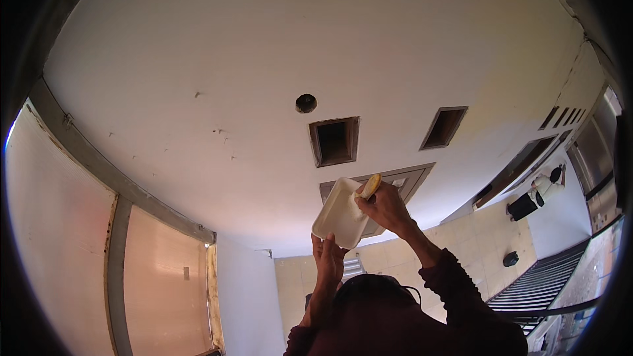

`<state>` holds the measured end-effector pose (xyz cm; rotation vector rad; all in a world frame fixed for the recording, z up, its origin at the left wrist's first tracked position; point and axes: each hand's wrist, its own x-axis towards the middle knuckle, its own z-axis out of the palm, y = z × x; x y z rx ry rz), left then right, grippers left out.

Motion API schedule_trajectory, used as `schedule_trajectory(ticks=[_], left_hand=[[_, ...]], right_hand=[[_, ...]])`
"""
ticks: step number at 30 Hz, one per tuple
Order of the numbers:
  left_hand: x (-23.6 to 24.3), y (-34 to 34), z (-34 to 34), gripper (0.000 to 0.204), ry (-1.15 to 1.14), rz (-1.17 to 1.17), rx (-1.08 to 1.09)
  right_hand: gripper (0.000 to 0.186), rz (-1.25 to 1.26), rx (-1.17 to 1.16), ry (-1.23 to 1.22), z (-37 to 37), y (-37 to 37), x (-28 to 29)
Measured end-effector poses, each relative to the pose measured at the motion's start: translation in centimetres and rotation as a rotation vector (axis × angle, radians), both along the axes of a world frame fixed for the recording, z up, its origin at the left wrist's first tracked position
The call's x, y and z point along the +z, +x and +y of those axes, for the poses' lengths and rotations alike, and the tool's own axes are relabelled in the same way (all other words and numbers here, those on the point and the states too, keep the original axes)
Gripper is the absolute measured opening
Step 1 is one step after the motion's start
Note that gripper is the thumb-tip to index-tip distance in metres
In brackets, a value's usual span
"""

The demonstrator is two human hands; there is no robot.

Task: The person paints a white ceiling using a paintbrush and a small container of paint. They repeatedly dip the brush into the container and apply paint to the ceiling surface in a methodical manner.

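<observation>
My left hand grips the lower end of a shallow white tray, thumb over its rim, and holds it tilted in front of the wall. In my right hand is a brush with a yellow handle, its fingers wrapped round the handle. The brush's pale head points down into the tray at its right side, partly hidden by my fingers. Whatever lies in the tray is hard to make out. Behind both hands, the white wall carries a grey framed panel, which the tray partly covers.
Two framed rectangular openings and a round hole are cut into the wall. Translucent panels stand at left. At right are a black railing, a dark object on the tiled floor, and another person.
</observation>
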<state>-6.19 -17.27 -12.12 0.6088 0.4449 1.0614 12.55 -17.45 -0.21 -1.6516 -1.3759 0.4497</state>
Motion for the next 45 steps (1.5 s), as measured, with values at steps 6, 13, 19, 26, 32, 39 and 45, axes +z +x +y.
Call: schedule_trajectory(ticks=[6, 13, 19, 26, 32, 39, 45], left_hand=[[-0.1, 0.3, 0.9, 0.053, 0.043, 0.037, -0.019], [1.2, 0.0, 1.3, 0.052, 0.06, 0.012, -0.018], [2.2, -0.3, 1.1, 0.054, 0.065, 0.024, -0.013], [2.2, -0.5, 1.3, 0.055, 0.046, 0.0, 0.008], [2.1, -0.5, 1.1, 0.053, 0.041, -0.01, 0.007], [3.9, -0.3, 1.4, 0.054, 0.073, 0.001, 0.009], [5.2, 0.5, 2.0, 0.058, 0.091, 0.025, 0.032]], right_hand=[[0.029, 0.405, -0.108, -0.015, -0.4, 1.4, -2.2], [0.026, 1.074, -0.227, 0.116, -1.7, 2.3, -5.6], [0.026, 1.2, -0.167, 0.157, -2.0, 2.3, -7.5], [0.027, 1.275, -0.088, 0.179, -1.5, 2.1, -7.8], [0.027, 1.335, -0.034, 0.196, -1.7, 2.0, -8.6], [0.028, 1.367, 0.029, 0.2, -1.4, 2.3, -8.1], [0.034, 1.42, 0.012, 0.282, -0.8, 3.6, -5.8]])
